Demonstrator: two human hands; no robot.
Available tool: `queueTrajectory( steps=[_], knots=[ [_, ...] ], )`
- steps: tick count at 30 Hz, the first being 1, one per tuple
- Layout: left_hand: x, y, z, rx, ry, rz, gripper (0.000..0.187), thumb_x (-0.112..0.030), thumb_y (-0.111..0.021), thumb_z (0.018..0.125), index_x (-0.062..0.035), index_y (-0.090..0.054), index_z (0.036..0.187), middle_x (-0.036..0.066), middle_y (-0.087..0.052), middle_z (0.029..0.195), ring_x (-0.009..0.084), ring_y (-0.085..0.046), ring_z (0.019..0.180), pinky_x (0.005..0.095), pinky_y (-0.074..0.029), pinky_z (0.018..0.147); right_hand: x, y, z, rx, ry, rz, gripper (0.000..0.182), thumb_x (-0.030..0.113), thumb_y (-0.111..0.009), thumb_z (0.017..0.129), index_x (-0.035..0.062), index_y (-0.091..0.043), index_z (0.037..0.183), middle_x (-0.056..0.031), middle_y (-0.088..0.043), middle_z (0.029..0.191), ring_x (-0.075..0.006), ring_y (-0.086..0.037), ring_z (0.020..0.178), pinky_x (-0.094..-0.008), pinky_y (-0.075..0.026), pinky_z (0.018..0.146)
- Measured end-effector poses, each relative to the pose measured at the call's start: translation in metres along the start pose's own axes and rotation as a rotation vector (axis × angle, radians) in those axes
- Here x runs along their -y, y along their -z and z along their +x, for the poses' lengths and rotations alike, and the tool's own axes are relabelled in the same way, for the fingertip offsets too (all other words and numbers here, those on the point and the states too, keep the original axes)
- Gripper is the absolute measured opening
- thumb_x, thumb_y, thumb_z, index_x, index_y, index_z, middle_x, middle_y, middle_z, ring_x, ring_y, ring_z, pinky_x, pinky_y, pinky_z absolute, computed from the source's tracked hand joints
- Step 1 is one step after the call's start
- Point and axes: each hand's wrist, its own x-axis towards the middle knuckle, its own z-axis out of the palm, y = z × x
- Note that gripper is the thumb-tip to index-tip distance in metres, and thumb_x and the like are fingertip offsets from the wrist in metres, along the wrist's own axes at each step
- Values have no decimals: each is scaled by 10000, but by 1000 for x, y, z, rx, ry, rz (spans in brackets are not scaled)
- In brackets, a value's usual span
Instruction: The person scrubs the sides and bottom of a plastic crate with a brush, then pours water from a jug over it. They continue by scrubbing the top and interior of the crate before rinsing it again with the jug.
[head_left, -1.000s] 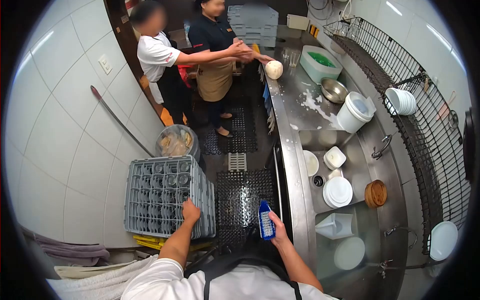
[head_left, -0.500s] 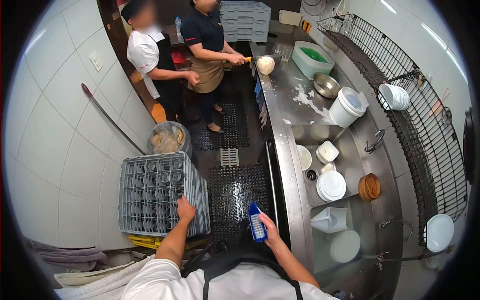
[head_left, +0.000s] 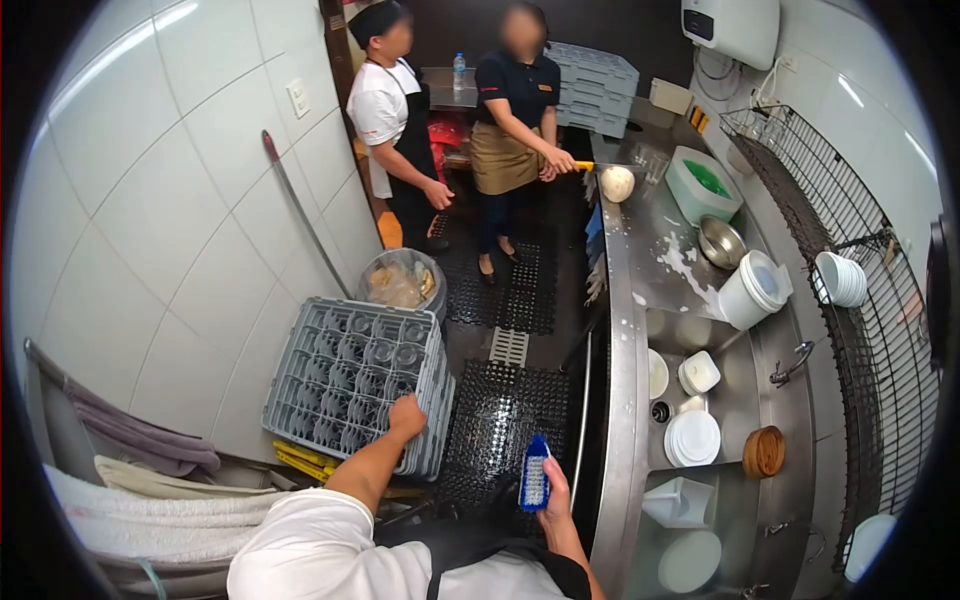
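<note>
My left hand (head_left: 406, 416) is closed on the right rim of a grey glass rack (head_left: 300, 352), its fingertips partly hidden by the grid. Upside-down glasses fill several of the rack's compartments, and more racks are stacked under it. To the right, above the dark floor mat, my right hand (head_left: 556, 490) grips a blue scrub brush (head_left: 535, 474) with white bristles facing up. The brush is apart from both the rack and the sink counter.
A steel sink (head_left: 745, 395) on the right holds white plates (head_left: 692, 438) and tubs. A lined bin (head_left: 402, 282) stands behind the rack. Two people are farther back; one holds a yellow-handled knife (head_left: 590, 165) at a pale round item (head_left: 617, 183). A wire shelf (head_left: 850, 320) lines the right wall.
My view has swung, so the racks, sink and people sit farther right and lower. My left hand stays at the rack's rim, and the brush is still in my right hand.
</note>
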Motion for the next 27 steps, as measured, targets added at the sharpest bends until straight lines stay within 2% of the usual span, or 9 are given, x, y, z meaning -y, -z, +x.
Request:
queueTrajectory(
  steps=[4, 6, 11, 12, 16, 19, 20, 22, 27],
  knots=[
    [9, 2, 15, -87, -8, -22, 328, -228, -666, 809, -10, -624, 1050, 198, -648, 1090, 375, -623, 1067, 488, -506, 915, 14, -27, 2, -23, 94, 21, 308, 252, -569, 985, 61, -601, 1224, -1, -666, 948, -102, -637, 806, -257, -518, 719],
    [5, 8, 34, -152, -36, -30, 357, -243, -671, 820, -8, -602, 1080, 213, -643, 1083, 389, -627, 1056, 504, -515, 894, 12, -22, 18, -56, 111, 60, 289, 252, -589, 975, 63, -619, 1192, -11, -674, 960, -116, -645, 825, -267, -522, 736],
    [-2, 4, 16, -72, 27, -22, 382, -259, -661, 830, -1, -583, 1100, 220, -646, 1098, 400, -620, 1076, 496, -519, 905, -22, 11, 53, -159, -89, 281, 227, 272, -639, 953, 80, -671, 1071, -27, -690, 982, -153, -656, 893, -308, -515, 802],
    [2, -5, 18, -57, 10, -14, 489, -304, -688, 840, -12, -545, 1206, 189, -654, 1105, 363, -625, 1082, 525, -457, 939, -24, 8, 55, -166, -97, 282, 226, 273, -644, 951, 81, -665, 1067, -28, -691, 987, -161, -656, 897, -316, -513, 810],
    [-10, -6, 13, -51, 32, 81, 515, -297, -693, 844, -23, -532, 1249, 161, -685, 1065, 336, -651, 1033, 572, -382, 1005, -35, 12, 72, -157, -78, 190, 193, 294, -644, 957, 109, -662, 1010, -5, -685, 914, -151, -650, 840, -298, -519, 750],
    [-12, -18, 17, -115, 42, 129, 473, -278, -694, 845, -15, -538, 1206, 153, -698, 992, 335, -664, 982, 560, -381, 1015, -37, 17, 85, -164, -173, 137, 270, 357, -613, 967, 93, -652, 1011, -76, -712, 891, -175, -666, 772, -304, -531, 693],
    [-18, -18, 13, -181, 41, 143, 390, -248, -687, 841, -13, -543, 1117, 168, -698, 921, 343, -665, 941, 551, -381, 1029, -36, 18, 88, -165, -205, 140, 283, 367, -608, 968, 91, -651, 1010, -86, -711, 874, -180, -667, 754, -304, -531, 683],
    [-13, -27, 13, -215, 16, 133, 366, -232, -689, 832, -16, -540, 1087, 178, -693, 893, 349, -662, 924, 544, -380, 1039, -35, 19, 98, -162, -258, 155, 308, 388, -597, 970, 86, -647, 1009, -107, -710, 841, -189, -667, 718, -302, -532, 663],
    [-14, -26, 17, -271, -9, 53, 329, -185, -703, 811, -11, -528, 1029, 192, -672, 824, 365, -655, 880, 536, -382, 1046, -46, 27, 138, -165, -252, 126, 344, 412, -582, 976, 76, -634, 1033, -107, -698, 829, -216, -681, 734, -320, -547, 657]
  ],
)
